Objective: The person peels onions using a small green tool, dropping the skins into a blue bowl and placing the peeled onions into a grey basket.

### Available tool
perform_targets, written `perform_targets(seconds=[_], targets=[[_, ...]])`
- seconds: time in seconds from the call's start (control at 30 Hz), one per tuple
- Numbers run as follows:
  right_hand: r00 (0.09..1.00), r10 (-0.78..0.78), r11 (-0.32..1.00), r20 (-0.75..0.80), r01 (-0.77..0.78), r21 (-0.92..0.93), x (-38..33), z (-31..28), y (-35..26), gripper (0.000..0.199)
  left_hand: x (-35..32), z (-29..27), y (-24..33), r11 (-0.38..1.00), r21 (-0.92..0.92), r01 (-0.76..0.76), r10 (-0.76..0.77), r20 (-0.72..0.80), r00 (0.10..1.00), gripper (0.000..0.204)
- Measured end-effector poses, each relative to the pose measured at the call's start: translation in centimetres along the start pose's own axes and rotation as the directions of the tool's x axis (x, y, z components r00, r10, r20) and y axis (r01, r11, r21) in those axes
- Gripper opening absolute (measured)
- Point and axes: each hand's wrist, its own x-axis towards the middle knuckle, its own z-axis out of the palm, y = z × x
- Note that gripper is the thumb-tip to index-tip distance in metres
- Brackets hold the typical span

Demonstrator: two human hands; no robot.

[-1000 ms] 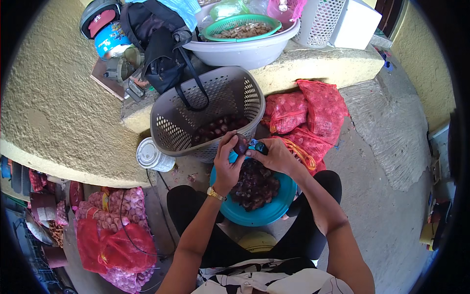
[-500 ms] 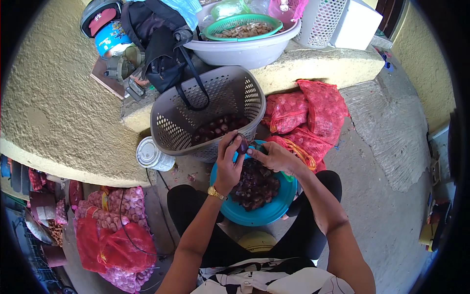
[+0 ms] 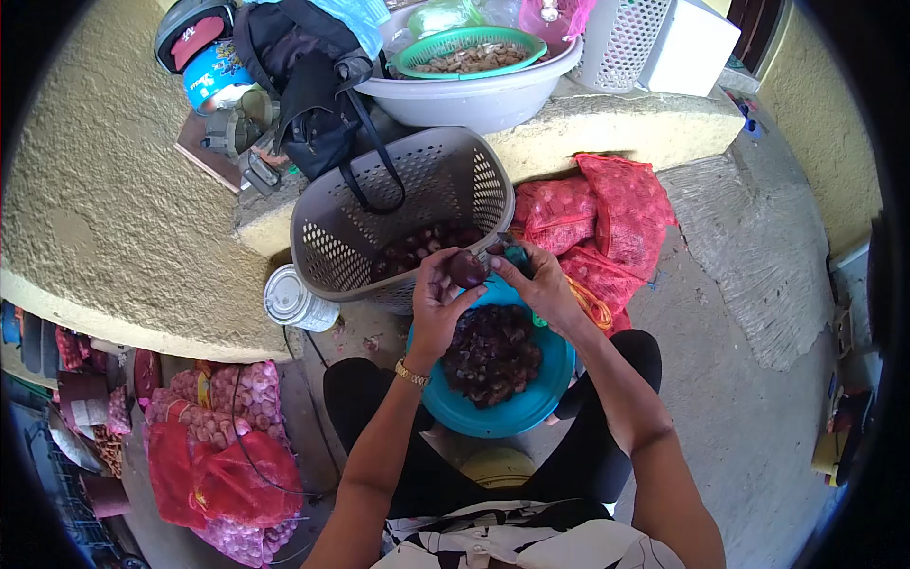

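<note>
Head view: left hand (image 3: 438, 302) pinches a shallot (image 3: 467, 269); right hand (image 3: 540, 284) grips a teal-handled knife (image 3: 512, 252), blade mostly hidden.

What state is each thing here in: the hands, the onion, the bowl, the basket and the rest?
left hand: holds a dark red onion
right hand: grips a small teal-handled knife at the onion
teal bowl: on the lap, holds dark peelings
grey basket: tilted, some onions inside
tin can: lying on its side
red mesh sacks: full, heaped
</note>
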Motion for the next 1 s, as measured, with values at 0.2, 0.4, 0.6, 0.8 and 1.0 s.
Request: perform_targets(seconds=[0.2, 0.4, 0.6, 0.8, 1.0], targets=[[0.999, -0.050, 0.999, 0.007, 0.050, -0.002, 0.1, 0.6, 0.5, 0.023, -0.3, 0.6, -0.9, 0.995, 0.027, -0.094, 0.093, 0.027, 0.995, 0.061], [0.993, -0.072, 0.994, -0.099, 0.062, -0.093, -0.1, 1.7, -0.3, 0.019, -0.5, 0.6, -0.9, 0.998, -0.006, -0.058, 0.058, 0.066, 0.996, 0.059], [0.991, 0.029, 0.999, -0.129, -0.033, -0.023, -0.2, 1.6, -1.6, 0.018, -0.6, 0.6, -0.5, 0.995, -0.098, 0.027, -0.023, 0.035, 0.999, 0.055], [0.980, 0.005, 0.994, -0.199, 0.018, 0.111, 0.8, -3.4, -3.3, 0.020, -0.7, 0.4, 1.6, 0.993, -0.092, 0.077, -0.074, 0.036, 0.997, 0.057], [0.901, 0.181, 0.960, 0.394, -0.075, -0.271, -0.6, -4.7, -4.4, 0.026, -0.1, -0.7, 1.6, 0.961, -0.259, 0.101, -0.101, 0.012, 0.995, 0.064]])
